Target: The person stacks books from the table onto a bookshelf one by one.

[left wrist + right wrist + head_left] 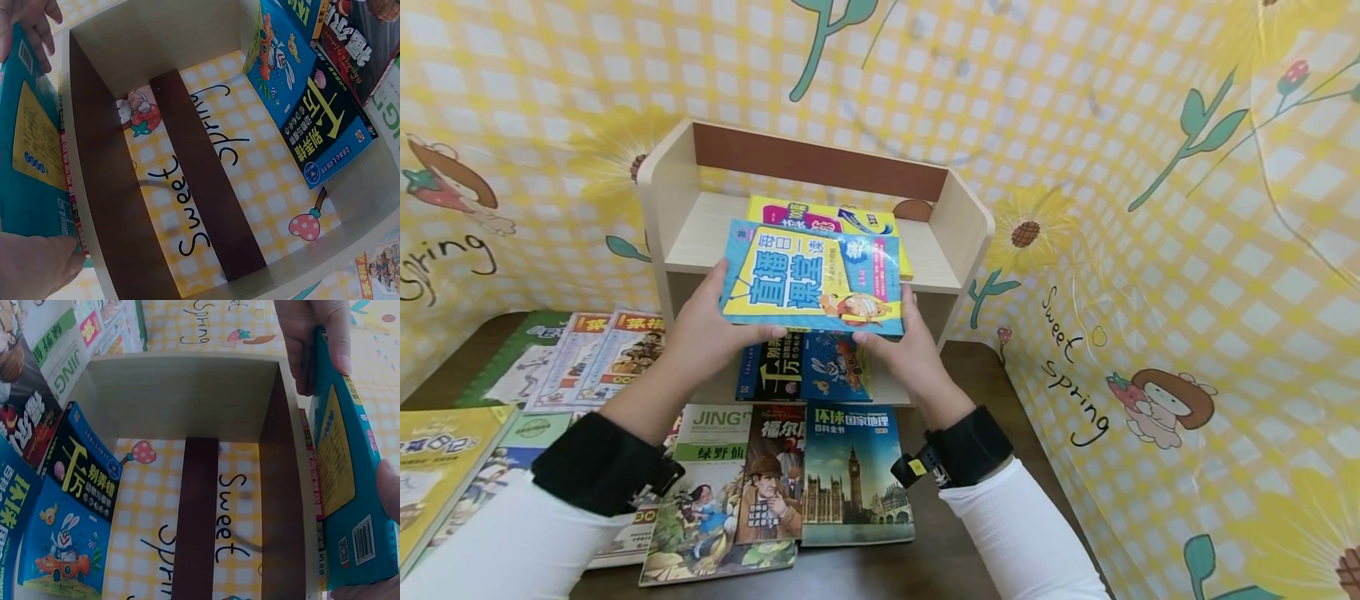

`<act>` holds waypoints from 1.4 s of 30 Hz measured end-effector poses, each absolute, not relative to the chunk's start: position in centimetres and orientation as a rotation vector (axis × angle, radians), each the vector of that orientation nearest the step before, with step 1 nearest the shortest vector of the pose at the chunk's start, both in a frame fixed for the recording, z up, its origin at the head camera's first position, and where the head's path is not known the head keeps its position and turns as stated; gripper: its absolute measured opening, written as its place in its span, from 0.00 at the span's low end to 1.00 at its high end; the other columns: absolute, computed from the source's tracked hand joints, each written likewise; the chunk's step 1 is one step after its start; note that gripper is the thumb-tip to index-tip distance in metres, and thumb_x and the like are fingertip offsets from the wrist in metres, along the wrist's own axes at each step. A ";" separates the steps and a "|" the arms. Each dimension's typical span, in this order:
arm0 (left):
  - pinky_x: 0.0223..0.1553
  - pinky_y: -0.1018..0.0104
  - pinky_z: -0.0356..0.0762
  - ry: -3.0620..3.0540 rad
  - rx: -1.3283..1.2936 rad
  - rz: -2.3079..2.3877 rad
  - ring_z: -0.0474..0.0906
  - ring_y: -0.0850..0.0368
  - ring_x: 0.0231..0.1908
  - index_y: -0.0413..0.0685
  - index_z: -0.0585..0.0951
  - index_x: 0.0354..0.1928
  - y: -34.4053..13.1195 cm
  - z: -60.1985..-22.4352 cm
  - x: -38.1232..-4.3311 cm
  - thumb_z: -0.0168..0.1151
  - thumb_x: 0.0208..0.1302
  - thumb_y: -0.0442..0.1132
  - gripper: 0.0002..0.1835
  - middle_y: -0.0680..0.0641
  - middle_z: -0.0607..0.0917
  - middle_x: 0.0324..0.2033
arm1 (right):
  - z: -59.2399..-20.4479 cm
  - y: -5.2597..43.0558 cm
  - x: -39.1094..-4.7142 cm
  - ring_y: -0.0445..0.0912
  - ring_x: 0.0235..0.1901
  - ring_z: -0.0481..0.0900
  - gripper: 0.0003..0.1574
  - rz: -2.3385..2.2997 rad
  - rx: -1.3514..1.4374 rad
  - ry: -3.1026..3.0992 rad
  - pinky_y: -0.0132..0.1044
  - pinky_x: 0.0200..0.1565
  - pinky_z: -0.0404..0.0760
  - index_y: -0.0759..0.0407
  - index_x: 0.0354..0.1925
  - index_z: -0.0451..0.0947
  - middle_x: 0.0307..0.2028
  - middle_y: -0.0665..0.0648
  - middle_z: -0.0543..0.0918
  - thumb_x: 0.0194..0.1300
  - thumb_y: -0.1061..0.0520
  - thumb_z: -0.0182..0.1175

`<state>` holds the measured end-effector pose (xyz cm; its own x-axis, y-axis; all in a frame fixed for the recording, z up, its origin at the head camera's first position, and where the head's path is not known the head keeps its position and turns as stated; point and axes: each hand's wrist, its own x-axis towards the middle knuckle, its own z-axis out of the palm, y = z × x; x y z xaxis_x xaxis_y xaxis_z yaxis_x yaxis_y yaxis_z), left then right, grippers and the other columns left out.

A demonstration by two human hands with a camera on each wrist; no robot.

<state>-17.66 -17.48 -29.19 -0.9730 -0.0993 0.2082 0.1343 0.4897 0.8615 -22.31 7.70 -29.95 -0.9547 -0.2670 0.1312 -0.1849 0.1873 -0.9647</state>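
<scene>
Yellow checked walls (1120,208) with flower prints border a dark table (981,375).

Both arms (1022,529) reach forward, the hands (711,321) (913,342) gripping from opposite sides, thumbs (758,334) pointing toward each other.

Can't see most of the yellow book (831,214) behind the blue reader (808,283), or read that reader's fine print (880,271) tbh.

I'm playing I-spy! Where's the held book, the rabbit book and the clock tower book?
Held book (812,279): head view, middle of the cover.
Rabbit book (64,537): right wrist view, rabbit on the cover.
Clock tower book (855,479): head view, tower on the cover.
</scene>
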 end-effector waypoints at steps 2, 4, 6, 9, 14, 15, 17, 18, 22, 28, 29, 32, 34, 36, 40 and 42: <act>0.65 0.35 0.54 -2.536 -0.006 -1.465 0.51 0.34 0.70 0.50 0.35 0.76 -17.3 -29.0 -18.0 0.74 0.51 0.55 0.65 0.36 0.50 0.74 | -30.0 7.7 -22.5 0.46 0.74 0.29 0.62 -1.896 -0.405 2.398 0.50 0.72 0.42 0.44 0.77 0.35 0.76 0.50 0.32 0.62 0.53 0.67; 0.65 0.36 0.54 -2.535 -0.005 -1.456 0.52 0.34 0.70 0.48 0.38 0.77 -17.1 -28.9 -18.4 0.73 0.52 0.53 0.63 0.36 0.52 0.73 | -30.1 7.7 -22.7 0.45 0.74 0.29 0.61 -1.889 -0.378 2.416 0.50 0.72 0.41 0.44 0.77 0.35 0.76 0.50 0.32 0.62 0.52 0.67; 0.64 0.37 0.57 -2.515 -0.011 -1.438 0.56 0.36 0.67 0.47 0.45 0.77 -17.0 -28.8 -18.7 0.73 0.54 0.51 0.58 0.36 0.58 0.70 | -30.3 7.7 -23.0 0.46 0.74 0.29 0.62 -1.866 -0.370 2.443 0.51 0.72 0.39 0.44 0.77 0.34 0.76 0.50 0.32 0.62 0.50 0.66; 0.62 0.40 0.61 -2.480 -0.031 -1.414 0.63 0.38 0.62 0.44 0.55 0.74 -16.8 -28.5 -19.2 0.73 0.54 0.48 0.50 0.36 0.65 0.65 | -30.3 7.7 -23.6 0.51 0.74 0.28 0.61 -1.806 -0.348 2.515 0.54 0.72 0.36 0.44 0.77 0.34 0.76 0.51 0.32 0.62 0.45 0.65; 0.63 0.41 0.61 -2.506 0.008 -1.365 0.62 0.38 0.62 0.40 0.54 0.74 -16.7 -27.8 -20.0 0.72 0.55 0.48 0.50 0.35 0.62 0.67 | -29.9 7.7 -24.5 0.60 0.74 0.28 0.60 -1.619 -0.368 2.710 0.59 0.70 0.34 0.49 0.77 0.37 0.76 0.58 0.34 0.63 0.39 0.62; 0.63 0.41 0.61 -2.518 0.023 -1.356 0.61 0.38 0.63 0.40 0.53 0.74 -16.7 -27.7 -20.1 0.72 0.56 0.49 0.51 0.35 0.61 0.68 | -29.8 7.7 -24.7 0.60 0.74 0.29 0.60 -1.579 -0.377 2.745 0.60 0.70 0.35 0.51 0.77 0.37 0.76 0.59 0.34 0.63 0.38 0.62; 0.62 0.42 0.62 -2.539 0.036 -1.333 0.62 0.37 0.62 0.39 0.54 0.73 -16.6 -27.4 -20.4 0.72 0.56 0.49 0.51 0.34 0.61 0.68 | -29.6 7.7 -24.9 0.59 0.74 0.29 0.60 -1.513 -0.390 2.800 0.59 0.71 0.36 0.52 0.77 0.39 0.76 0.59 0.37 0.63 0.37 0.62; 0.63 0.42 0.61 -2.553 0.044 -1.315 0.61 0.37 0.63 0.38 0.53 0.74 -16.6 -27.3 -20.4 0.72 0.56 0.50 0.51 0.34 0.61 0.68 | -29.5 7.6 -25.0 0.58 0.74 0.30 0.59 -1.483 -0.395 2.825 0.59 0.71 0.36 0.53 0.77 0.40 0.76 0.59 0.38 0.62 0.37 0.62; 0.61 0.42 0.63 -2.581 0.045 -1.274 0.63 0.37 0.61 0.36 0.57 0.72 -16.7 -27.0 -20.8 0.71 0.56 0.50 0.49 0.33 0.62 0.67 | -29.0 7.6 -25.3 0.51 0.75 0.30 0.58 -1.409 -0.421 2.894 0.56 0.71 0.34 0.53 0.77 0.43 0.76 0.56 0.45 0.62 0.36 0.62; 0.55 0.45 0.67 -2.613 0.061 -1.223 0.65 0.40 0.54 0.35 0.60 0.69 -16.7 -26.4 -21.7 0.70 0.57 0.52 0.46 0.33 0.66 0.63 | -28.1 7.6 -26.3 0.51 0.75 0.32 0.55 -1.294 -0.485 2.970 0.52 0.72 0.32 0.56 0.76 0.48 0.75 0.56 0.52 0.63 0.37 0.61; 0.55 0.46 0.67 -2.620 0.062 -1.216 0.65 0.40 0.53 0.34 0.60 0.69 -16.7 -26.3 -21.9 0.70 0.58 0.52 0.46 0.33 0.66 0.63 | -28.0 7.5 -26.5 0.51 0.75 0.33 0.54 -1.277 -0.494 2.977 0.52 0.72 0.32 0.56 0.75 0.49 0.75 0.55 0.53 0.63 0.37 0.61; 0.53 0.47 0.68 -2.634 0.048 -1.212 0.66 0.41 0.52 0.34 0.62 0.68 -16.7 -26.0 -22.5 0.70 0.58 0.51 0.44 0.33 0.67 0.61 | -27.6 7.6 -27.2 0.52 0.75 0.34 0.52 -1.241 -0.486 2.982 0.52 0.72 0.31 0.55 0.75 0.51 0.74 0.54 0.55 0.63 0.37 0.61; 0.53 0.47 0.69 -2.634 0.034 -1.210 0.67 0.40 0.52 0.35 0.64 0.67 -16.7 -25.8 -22.8 0.70 0.58 0.50 0.42 0.33 0.68 0.59 | -27.4 7.6 -27.6 0.52 0.75 0.35 0.52 -1.214 -0.475 2.988 0.52 0.72 0.31 0.56 0.75 0.51 0.74 0.55 0.55 0.63 0.37 0.60; 0.50 0.49 0.70 -2.633 0.027 -1.213 0.68 0.41 0.50 0.36 0.67 0.64 -16.7 -25.7 -23.0 0.70 0.58 0.49 0.38 0.34 0.70 0.56 | -27.3 7.6 -28.0 0.52 0.75 0.36 0.53 -1.186 -0.464 2.990 0.52 0.72 0.31 0.57 0.75 0.51 0.74 0.55 0.56 0.63 0.37 0.60; 0.49 0.49 0.70 -2.624 -0.013 -1.218 0.70 0.42 0.49 0.37 0.70 0.62 -16.9 -25.5 -23.5 0.70 0.58 0.46 0.34 0.35 0.73 0.53 | -26.9 7.5 -28.6 0.52 0.75 0.38 0.52 -1.141 -0.468 2.995 0.53 0.72 0.34 0.58 0.74 0.53 0.73 0.57 0.58 0.63 0.36 0.61; 0.51 0.48 0.70 -2.620 -0.042 -1.222 0.71 0.41 0.50 0.38 0.71 0.62 -17.1 -25.5 -23.7 0.70 0.59 0.44 0.32 0.35 0.74 0.53 | -26.7 7.4 -28.8 0.53 0.75 0.39 0.52 -1.131 -0.470 2.994 0.53 0.72 0.35 0.58 0.74 0.54 0.73 0.57 0.59 0.63 0.37 0.61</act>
<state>-23.68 -17.08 -25.48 -0.9685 -0.0786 0.2361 0.1304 0.6477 0.7506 -28.84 7.39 -26.74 -0.9535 -0.2359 0.1879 -0.3012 0.7140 -0.6321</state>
